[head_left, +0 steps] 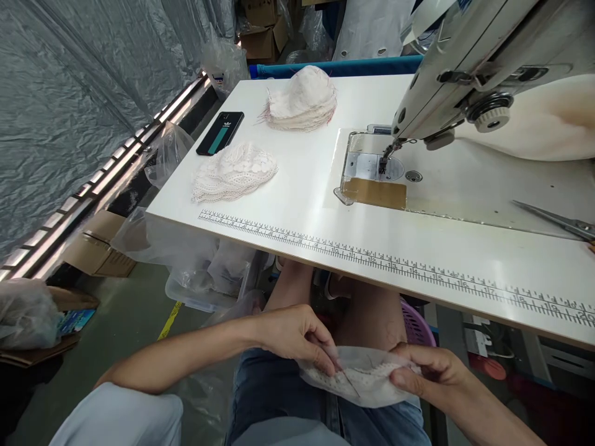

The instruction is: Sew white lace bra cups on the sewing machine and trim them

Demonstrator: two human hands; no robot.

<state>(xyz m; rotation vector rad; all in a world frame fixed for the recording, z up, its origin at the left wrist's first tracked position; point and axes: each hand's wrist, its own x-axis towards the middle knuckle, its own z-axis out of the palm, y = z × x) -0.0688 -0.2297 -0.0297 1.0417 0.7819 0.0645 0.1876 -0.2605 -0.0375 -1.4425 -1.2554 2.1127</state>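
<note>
**Left hand (pixel 295 334) and right hand (pixel 430 370) pinched on sheer cloth (pixel 372 393)**

Toward the left of the surface (pixel 297 192) lay fanned openwork lace (pixel 235 173); beyond it, a domed cream stack (pixel 304 102) bristled with reddish threads (pixel 264 115). I couldn't tell which was finished. Over my lap (pixel 283 390), the filmy cloth showed a loose thread (pixel 349 382), so I judged it unfinished. Rightward stood the hard-edged sewing machine (pixel 465 68).

The sewing machine (pixel 465 71) runs out past the top and right edges, and the right edge also cuts off the handles of the scissors (pixel 548 215) and the end of the printed ruler (pixel 372 255). Some fingers of the right hand (pixel 425 371) disappear behind the white cloth (pixel 372 387), whose near-left part the left hand (pixel 302 341) covers. A leg (pixel 376 313) hides much of the purple basket (pixel 418 325).
</note>
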